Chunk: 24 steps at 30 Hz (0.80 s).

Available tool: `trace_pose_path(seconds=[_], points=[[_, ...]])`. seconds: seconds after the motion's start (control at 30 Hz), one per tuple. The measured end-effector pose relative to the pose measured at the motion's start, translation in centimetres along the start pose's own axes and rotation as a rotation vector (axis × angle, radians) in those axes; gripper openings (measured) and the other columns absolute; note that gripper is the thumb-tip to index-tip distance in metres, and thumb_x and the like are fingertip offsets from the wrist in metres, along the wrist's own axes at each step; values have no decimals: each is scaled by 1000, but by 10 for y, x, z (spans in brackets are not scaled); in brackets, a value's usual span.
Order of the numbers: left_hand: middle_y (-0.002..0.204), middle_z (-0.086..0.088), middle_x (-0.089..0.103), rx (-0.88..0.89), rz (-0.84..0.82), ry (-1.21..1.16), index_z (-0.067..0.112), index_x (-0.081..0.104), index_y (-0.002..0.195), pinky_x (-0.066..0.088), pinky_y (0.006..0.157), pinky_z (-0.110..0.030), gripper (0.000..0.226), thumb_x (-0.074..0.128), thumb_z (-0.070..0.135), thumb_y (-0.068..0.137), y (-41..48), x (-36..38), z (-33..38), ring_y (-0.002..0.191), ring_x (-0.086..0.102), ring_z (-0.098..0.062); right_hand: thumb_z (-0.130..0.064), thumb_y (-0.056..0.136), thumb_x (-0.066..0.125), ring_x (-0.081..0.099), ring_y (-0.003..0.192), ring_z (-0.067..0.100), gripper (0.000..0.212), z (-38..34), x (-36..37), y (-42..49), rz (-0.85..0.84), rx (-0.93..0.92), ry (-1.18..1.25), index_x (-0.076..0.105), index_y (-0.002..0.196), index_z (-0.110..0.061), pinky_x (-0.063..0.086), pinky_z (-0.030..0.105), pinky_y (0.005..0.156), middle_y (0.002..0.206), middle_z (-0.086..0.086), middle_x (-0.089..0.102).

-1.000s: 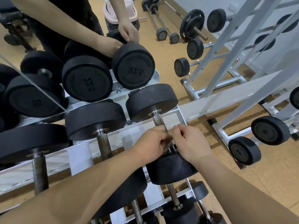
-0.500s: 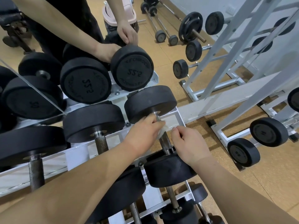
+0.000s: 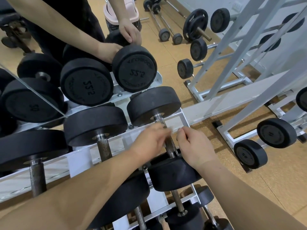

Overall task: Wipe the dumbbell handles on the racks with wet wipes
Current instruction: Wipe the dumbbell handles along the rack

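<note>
Head view: left hand (image 3: 150, 141) and right hand (image 3: 195, 146) each pinch an end of a pale wet wipe (image 3: 172, 129), looped round the knurled handle (image 3: 167, 138) of the end dumbbell on the white rack (image 3: 79, 161), fingers closed on the cloth. Handles left of it, next handle (image 3: 103, 147) and far handle (image 3: 37, 176), look dull and rusty; probably unwiped. Lower tier likely remains too.

Left hand (image 3: 150, 141) motion-blurred; wet wipe (image 3: 171, 130) barely discernible; handle (image 3: 169, 143) partly hidden.
</note>
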<state>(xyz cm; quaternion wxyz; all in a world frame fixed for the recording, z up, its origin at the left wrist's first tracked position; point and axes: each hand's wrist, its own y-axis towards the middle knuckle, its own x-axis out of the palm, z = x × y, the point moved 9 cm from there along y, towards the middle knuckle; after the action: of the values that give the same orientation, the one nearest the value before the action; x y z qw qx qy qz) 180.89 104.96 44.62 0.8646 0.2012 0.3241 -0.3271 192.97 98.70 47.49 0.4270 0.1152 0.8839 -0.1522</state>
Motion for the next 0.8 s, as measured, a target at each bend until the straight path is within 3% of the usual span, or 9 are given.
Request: trace_pose_path(seconds=[0.1,0.2,0.33,0.43,0.5,0.6,0.67,0.73,0.8], points=[[91,12,51,-210,239,0,16,69,121,37,74,-8,24,66,18,97,-3,-22,-13,81,52,-2,-40,106,35,55,66,22,44,0,1,-1,-7,7,15,53,71,-19,44,38,59,65,0,56],[89,6,59,-87,259,-31,13,77,103,47,77,-16,15,66,6,95,-4,-19,-6,80,55,-1,-41,106,35,56,68,22,44,1,2,1,-22,15,12,55,73,-20,47,40,62,66,0,57],[92,13,58,72,23,-27,13,81,102,46,80,-11,29,54,12,92,-9,3,10,83,58,-6,-40,105,36,56,69,23,43,2,2,1,-31,29,12,55,72,-19,47,40,63,66,-1,57],[95,14,64,83,-238,-84,15,82,101,47,87,-13,29,64,-1,84,-14,22,15,90,61,-2,-39,104,36,56,69,24,44,2,1,1,-23,27,15,54,70,-19,49,42,64,66,0,58],[92,8,67,110,-276,-70,15,82,100,49,85,-15,29,64,0,83,-13,23,17,87,63,-8,-38,104,37,56,68,25,44,2,1,0,-14,26,28,53,68,-19,49,44,64,65,1,57],[84,8,58,51,-13,-62,12,80,97,44,76,-7,20,65,1,89,2,-4,5,74,55,-4,-40,105,36,56,67,23,44,3,3,0,-6,9,16,54,69,-20,48,44,62,65,0,57],[86,-3,59,11,160,145,12,78,97,55,66,-26,14,70,3,90,11,-23,-5,71,60,-17,-41,105,35,56,65,22,45,3,3,1,-2,3,8,54,69,-21,48,43,61,64,-1,57],[100,-7,64,98,161,446,12,75,103,55,55,-36,25,74,0,81,15,-20,-1,81,61,-30,-40,105,34,56,65,20,45,2,3,2,-2,-1,4,54,69,-21,48,41,60,64,-1,57],[123,-7,66,203,130,573,9,71,113,58,61,-39,35,68,0,79,9,-8,6,99,57,-30,-39,105,35,56,65,19,45,1,3,3,-6,0,3,55,69,-20,48,40,61,64,0,58]])
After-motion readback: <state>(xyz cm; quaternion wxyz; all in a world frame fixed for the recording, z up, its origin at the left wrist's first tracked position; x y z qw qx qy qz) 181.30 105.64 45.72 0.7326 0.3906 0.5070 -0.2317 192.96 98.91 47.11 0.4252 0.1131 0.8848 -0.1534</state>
